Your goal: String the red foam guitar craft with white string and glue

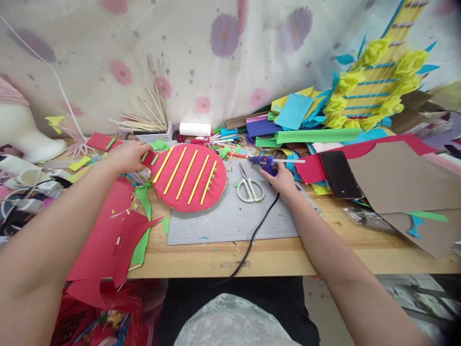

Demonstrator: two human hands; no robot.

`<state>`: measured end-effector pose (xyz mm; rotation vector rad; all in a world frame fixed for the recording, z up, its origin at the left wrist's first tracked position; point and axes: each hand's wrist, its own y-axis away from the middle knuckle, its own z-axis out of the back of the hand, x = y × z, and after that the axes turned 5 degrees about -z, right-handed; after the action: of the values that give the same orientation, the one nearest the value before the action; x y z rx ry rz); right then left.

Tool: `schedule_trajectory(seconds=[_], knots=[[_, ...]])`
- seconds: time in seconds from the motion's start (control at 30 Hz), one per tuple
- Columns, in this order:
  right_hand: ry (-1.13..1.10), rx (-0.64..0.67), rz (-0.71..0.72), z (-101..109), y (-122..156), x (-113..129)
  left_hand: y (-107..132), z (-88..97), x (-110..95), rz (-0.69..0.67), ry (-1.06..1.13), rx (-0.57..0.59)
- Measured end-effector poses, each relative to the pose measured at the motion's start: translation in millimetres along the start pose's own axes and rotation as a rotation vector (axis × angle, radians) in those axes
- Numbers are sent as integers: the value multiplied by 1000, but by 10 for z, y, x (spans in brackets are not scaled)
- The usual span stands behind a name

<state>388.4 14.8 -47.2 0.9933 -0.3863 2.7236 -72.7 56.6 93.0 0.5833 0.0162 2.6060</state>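
A red paddle-shaped foam piece with several yellow strips and small green bits lies on a grey cutting mat. My left hand grips its narrow handle end at the mat's far left. My right hand is closed round a blue glue gun at the mat's far right corner; the glue stick pokes out to the right and the black cord runs off the table's front edge. White-handled scissors lie just left of my right hand.
Red and green foam scraps cover the table's left front. A black phone and brown cardboard lie right. Coloured foam sheets, a yellow-flowered guitar-shaped craft, wooden sticks and a white roll line the back.
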Motion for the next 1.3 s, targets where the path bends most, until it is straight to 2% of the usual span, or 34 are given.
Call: schedule_trajectory(seconds=[0.2, 0.33, 0.53, 0.67, 0.83, 1.03, 1.2, 1.3], knots=[[-22, 114, 81, 88, -26, -138, 254, -40, -46, 162, 27, -59], [-55, 162, 102, 133, -29, -198, 340, -12, -187, 244, 8, -57], [-205, 289, 94, 236, -45, -364, 353, 71, -467, 271, 39, 85], [-219, 285, 98, 226, -36, -384, 329, 50, -592, 310, 103, 51], [-242, 299, 110, 223, -14, -361, 279, -135, -784, 361, 235, 41], [-264, 329, 78, 243, 2, -366, 195, -292, -1077, 531, 402, -68], [-267, 247, 66, 149, 38, -369, 51, -314, -1316, 630, 489, -228], [-251, 183, 70, 100, 80, -361, -78, -298, -1437, 639, 526, -250]])
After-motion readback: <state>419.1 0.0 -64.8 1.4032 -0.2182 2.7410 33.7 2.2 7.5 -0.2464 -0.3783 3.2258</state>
